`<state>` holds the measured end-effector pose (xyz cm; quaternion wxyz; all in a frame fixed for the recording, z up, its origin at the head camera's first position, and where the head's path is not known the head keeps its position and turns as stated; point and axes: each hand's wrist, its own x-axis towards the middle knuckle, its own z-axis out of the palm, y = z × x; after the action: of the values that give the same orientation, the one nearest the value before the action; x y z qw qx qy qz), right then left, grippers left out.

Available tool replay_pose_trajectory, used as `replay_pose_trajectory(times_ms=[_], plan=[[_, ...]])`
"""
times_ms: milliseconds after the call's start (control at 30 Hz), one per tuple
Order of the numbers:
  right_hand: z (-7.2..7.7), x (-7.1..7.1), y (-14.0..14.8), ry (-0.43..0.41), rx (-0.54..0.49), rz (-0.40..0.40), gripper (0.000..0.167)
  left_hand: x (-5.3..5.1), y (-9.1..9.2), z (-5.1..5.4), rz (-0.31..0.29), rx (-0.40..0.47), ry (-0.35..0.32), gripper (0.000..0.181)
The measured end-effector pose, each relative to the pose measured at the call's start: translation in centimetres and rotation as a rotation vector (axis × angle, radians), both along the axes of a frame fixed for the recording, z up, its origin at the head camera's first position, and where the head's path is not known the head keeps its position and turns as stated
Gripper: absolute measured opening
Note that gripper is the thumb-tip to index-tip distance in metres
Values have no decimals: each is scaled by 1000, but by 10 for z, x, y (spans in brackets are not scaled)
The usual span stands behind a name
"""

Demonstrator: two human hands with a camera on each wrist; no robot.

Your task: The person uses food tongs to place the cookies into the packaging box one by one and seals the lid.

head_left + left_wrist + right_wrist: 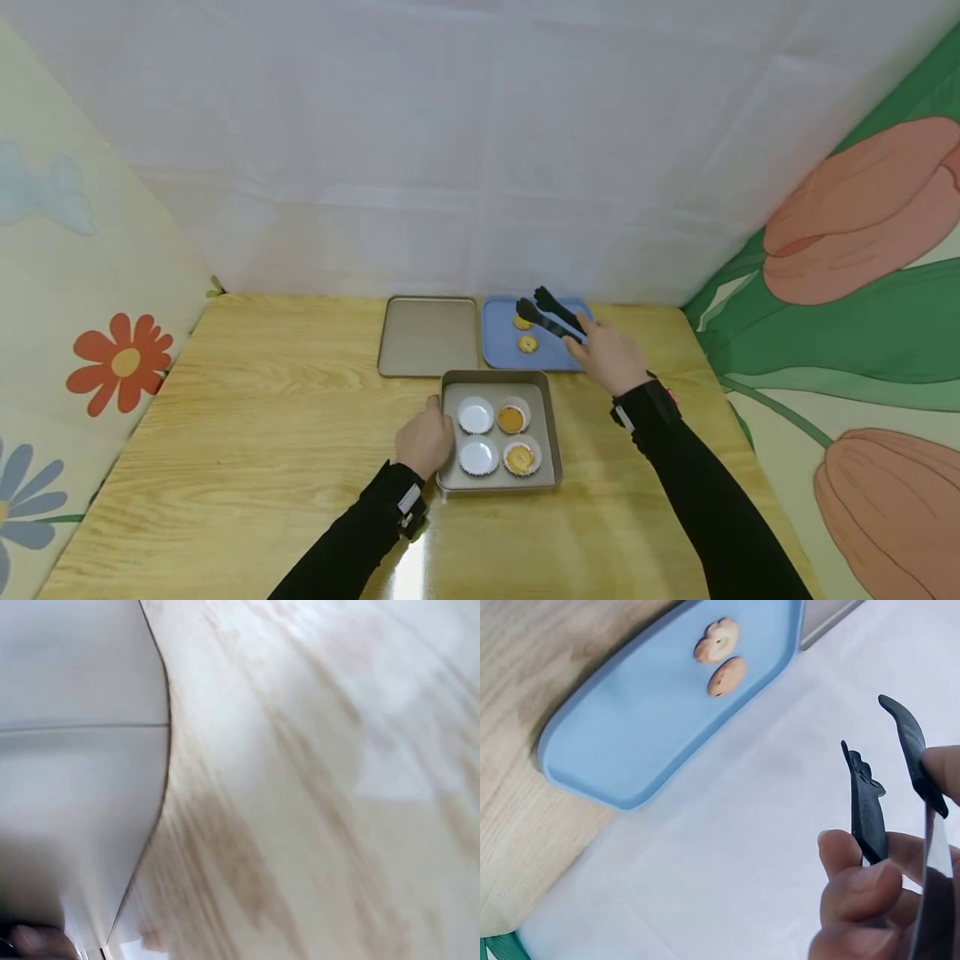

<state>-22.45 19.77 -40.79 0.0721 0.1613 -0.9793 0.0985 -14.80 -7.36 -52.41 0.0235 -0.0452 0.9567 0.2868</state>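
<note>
My right hand (611,357) grips a pair of black-tipped tongs (553,313) above the blue tray (558,357). In the right wrist view the tong tips stand apart with nothing between them. Two cookies (718,640) lie on the tray. At the left side of a square metal baking pan (555,433), my left hand (424,437) holds its wall; the left wrist view shows just a little of the fingers. Inside the pan are two empty white paper cups (476,415) on the left. On the right, one cup holds a browner cookie (511,419) and the other a paler cookie (519,457).
A flat metal tray (429,337) lies left of the blue tray, behind the pan. The wooden table (262,433) ends at a white cloth (360,167) at the back. Flower-printed cloths (840,350) hang at both sides.
</note>
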Motion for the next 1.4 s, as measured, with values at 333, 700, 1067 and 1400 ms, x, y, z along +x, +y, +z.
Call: replay_pose_trajectory(times_ms=[333, 700, 1067, 1400], plan=[[-11, -51, -22, -148, 123, -118, 50, 4, 2, 3, 6, -3, 15, 45], [-26, -70, -28, -166, 254, -108, 35, 4, 2, 2, 10, -9, 14, 45], [-32, -75, -35, -123, 270, -91, 35, 4, 3, 2, 13, -13, 23, 44], [-33, -76, -39, -124, 324, -87, 38, 5, 2, 6, 11, -18, 20, 45]])
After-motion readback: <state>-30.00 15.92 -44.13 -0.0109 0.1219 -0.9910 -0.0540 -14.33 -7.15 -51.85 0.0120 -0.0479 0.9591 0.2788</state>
